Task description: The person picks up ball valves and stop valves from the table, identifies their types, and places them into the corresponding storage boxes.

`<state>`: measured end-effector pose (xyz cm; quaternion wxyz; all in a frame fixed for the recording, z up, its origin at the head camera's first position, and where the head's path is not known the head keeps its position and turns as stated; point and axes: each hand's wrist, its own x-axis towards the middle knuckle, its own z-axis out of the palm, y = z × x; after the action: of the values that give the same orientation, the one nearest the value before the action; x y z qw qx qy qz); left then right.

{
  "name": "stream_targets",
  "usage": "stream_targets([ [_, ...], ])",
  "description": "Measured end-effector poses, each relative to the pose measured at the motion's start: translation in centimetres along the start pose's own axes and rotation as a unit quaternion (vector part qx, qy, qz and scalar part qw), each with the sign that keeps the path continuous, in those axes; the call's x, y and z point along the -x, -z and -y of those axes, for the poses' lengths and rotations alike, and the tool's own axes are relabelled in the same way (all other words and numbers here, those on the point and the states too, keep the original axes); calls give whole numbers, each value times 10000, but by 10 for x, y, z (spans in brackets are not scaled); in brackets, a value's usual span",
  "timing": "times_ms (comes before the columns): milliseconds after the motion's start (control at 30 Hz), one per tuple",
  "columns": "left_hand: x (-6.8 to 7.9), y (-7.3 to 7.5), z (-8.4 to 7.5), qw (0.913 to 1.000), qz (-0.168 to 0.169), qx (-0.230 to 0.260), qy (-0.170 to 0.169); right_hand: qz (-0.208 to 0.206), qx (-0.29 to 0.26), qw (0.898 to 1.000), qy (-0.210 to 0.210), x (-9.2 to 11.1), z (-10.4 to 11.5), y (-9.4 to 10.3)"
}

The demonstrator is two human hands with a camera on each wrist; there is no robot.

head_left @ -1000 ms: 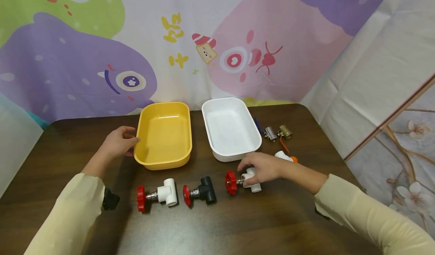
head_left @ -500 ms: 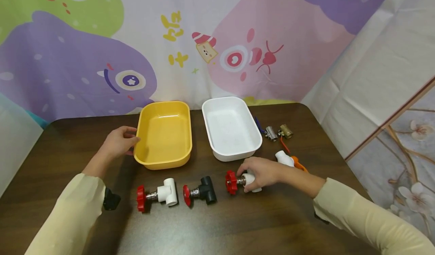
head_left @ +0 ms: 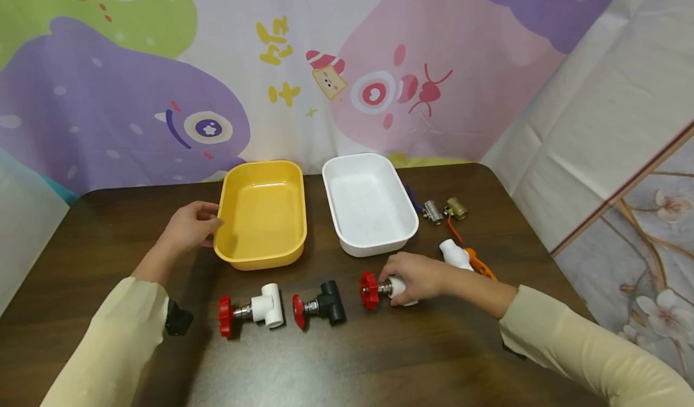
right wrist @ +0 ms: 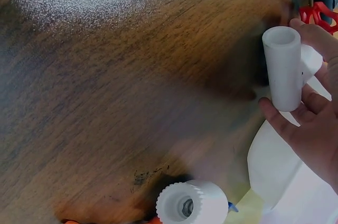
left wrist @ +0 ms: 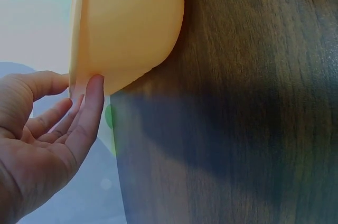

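Note:
My left hand (head_left: 187,226) is at the left side of the yellow tray (head_left: 260,265); in the left wrist view its thumb and fingers pinch the tray's rim (left wrist: 77,34). In front of the white tray (head_left: 374,250), my right hand (head_left: 422,276) grips a white stop valve with a red handwheel (head_left: 370,291). The right wrist view shows its white tee body (right wrist: 283,73) between thumb and fingers. Further left lie a black stop valve (head_left: 328,303) and another white stop valve (head_left: 264,308), both with red handwheels.
Right of the white tray lie a silver ball valve (head_left: 432,212) and a brass ball valve (head_left: 456,208). A white ball valve with an orange handle (head_left: 455,254) sits near my right wrist. Behind the dark wooden table (head_left: 303,371) hangs a cartoon-printed cloth (head_left: 293,130).
My right hand has come down slightly and closed in around the white valve's body. The left hand stays at the yellow tray. The white valve with the orange handle shows more fully.

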<state>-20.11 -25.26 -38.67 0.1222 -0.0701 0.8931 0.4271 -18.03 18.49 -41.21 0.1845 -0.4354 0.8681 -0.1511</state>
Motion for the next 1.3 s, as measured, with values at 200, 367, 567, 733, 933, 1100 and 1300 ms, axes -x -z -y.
stream_targets([
  [200, -1, 0, 2, 10000, -34, 27, -50, 62, -14, 9999, -85, 1, 3, 0],
  [367, 0, 0, 1, 10000, -51, 57, -60, 76, 34, 9999, -77, 1, 5, 1],
  [567, 1, 0, 0, 9999, -86, 101, -68, 83, 113, 9999, 7, -1, 9, 3],
  [733, 1, 0, 0, 9999, -38, 150, -4, -28, 128, 9998, 159, -4, 14, 7],
  [933, 1, 1, 2, 9998, -2, 205, -6, -272, 160, 9991, 290, -7, 23, 16],
  [1100, 1, 1, 2, 9998, -7, 207, -20, -368, 198, 9986, 334, -9, 29, 24],
  [1300, 0, 1, 3, 9998, 0, 188, -15, -415, 229, 9984, 309, -12, 35, 30],
])
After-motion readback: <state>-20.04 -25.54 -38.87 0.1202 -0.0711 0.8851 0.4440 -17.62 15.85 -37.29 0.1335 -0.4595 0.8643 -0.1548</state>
